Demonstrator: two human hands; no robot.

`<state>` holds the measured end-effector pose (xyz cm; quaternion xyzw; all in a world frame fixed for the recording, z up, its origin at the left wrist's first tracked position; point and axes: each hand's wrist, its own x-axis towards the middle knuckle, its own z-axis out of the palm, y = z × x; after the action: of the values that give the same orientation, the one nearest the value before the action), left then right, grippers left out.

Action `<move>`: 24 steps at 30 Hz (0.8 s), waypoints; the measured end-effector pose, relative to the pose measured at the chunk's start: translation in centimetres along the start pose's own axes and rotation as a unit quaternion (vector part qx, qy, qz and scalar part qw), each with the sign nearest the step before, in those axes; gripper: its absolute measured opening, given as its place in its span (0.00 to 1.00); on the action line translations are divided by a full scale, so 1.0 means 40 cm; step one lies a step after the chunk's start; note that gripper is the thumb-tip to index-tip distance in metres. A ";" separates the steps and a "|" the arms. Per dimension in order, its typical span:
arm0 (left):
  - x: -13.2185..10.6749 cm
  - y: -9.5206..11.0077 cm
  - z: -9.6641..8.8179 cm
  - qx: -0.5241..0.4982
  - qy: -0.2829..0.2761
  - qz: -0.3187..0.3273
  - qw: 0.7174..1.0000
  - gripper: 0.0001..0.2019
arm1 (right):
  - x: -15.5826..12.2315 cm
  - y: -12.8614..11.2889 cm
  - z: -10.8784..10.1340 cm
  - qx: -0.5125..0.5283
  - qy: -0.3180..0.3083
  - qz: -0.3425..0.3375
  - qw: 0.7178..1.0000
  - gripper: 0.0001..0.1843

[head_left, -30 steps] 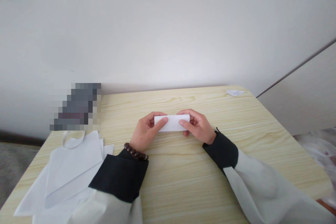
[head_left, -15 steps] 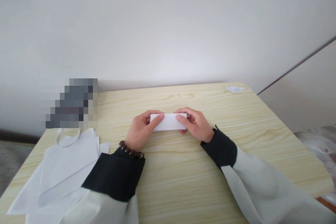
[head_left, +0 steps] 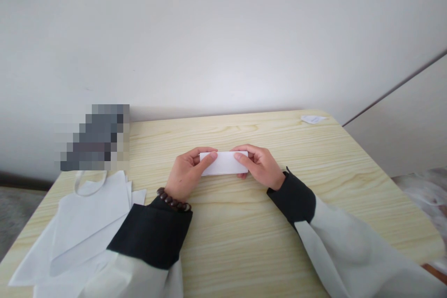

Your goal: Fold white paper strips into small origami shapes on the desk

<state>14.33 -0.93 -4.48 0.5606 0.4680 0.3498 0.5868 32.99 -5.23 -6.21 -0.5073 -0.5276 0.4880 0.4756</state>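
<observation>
A small white strip of folded paper point(head_left: 225, 164) is held level above the middle of the wooden table. My left hand point(head_left: 186, 171) grips its left end, thumb on top and fingers behind. At the right end, my right hand point(head_left: 260, 165) pinches it the same way, with a fingertip showing beneath the lower edge. Both thumbs lie on the upper part of the paper's face. Most of the fingers are hidden behind the paper.
On the left of the table point(head_left: 223, 251) lie several overlapping white sheets point(head_left: 91, 223). A roll of tape point(head_left: 90, 186) sits on their top edge. Behind it is a dark, pixelated object point(head_left: 94, 137). A small white scrap point(head_left: 312, 119) lies at the far right, near the wall.
Hardly anything differs. The paper strip tilts very slightly, its lower edge a little lower, while both hands keep their hold.
</observation>
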 end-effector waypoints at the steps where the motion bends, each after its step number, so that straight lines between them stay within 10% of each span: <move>1: -0.001 0.001 0.001 -0.001 0.002 0.000 1.000 0.21 | 0.000 0.001 0.000 0.001 0.000 0.001 1.000 0.16; 24: 0.002 -0.004 -0.001 -0.015 -0.006 -0.008 1.000 0.21 | 0.002 0.009 -0.002 0.008 -0.010 0.005 1.000 0.18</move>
<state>14.31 -0.87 -4.67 0.5498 0.4642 0.3486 0.6005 33.09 -5.13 -6.55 -0.5008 -0.5259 0.4999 0.4719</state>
